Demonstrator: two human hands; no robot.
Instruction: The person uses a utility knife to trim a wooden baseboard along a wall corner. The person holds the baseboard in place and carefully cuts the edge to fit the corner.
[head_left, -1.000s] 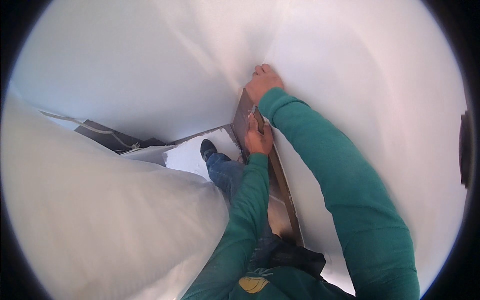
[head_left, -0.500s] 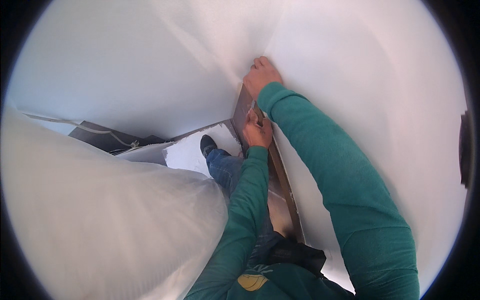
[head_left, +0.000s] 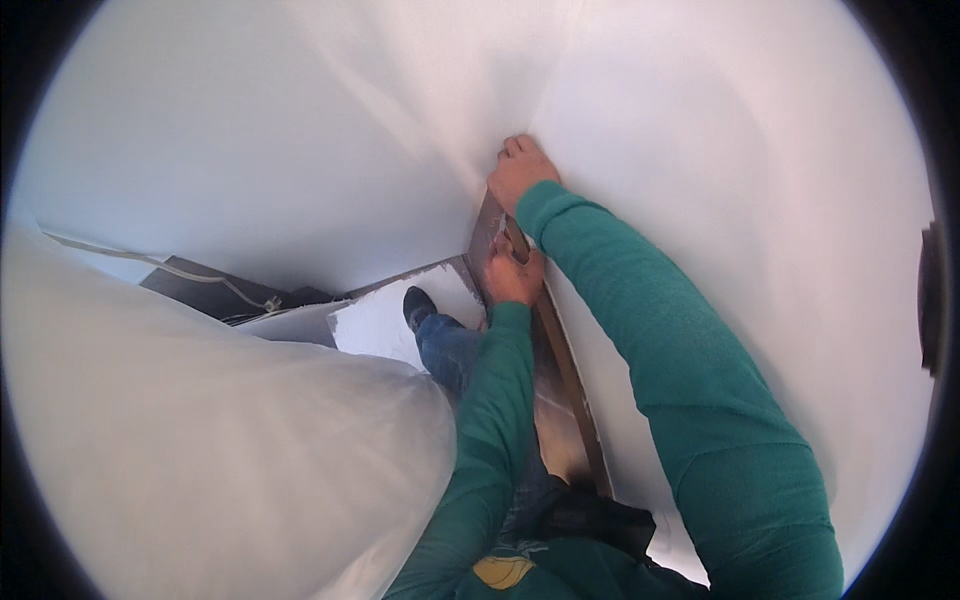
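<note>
My right hand is at the corner where two white walls meet, just above the end of a brown wood-coloured panel. Its fingers are curled against the wall, and whatever they grip is hidden. Lower down, my left hand is closed beside the panel's brown edge strip. A small pale, thin piece shows at its fingertips, too small to name.
Translucent plastic sheeting bulges up on my left. A white board with ragged edges lies by my shoe. Beyond the sheeting, a pale cable runs to a plug above dark panels. A white wall rises close on my right.
The whole scene has shifted slightly down in the picture. My right hand keeps its place at the corner; my left hand is slightly closer to it.
</note>
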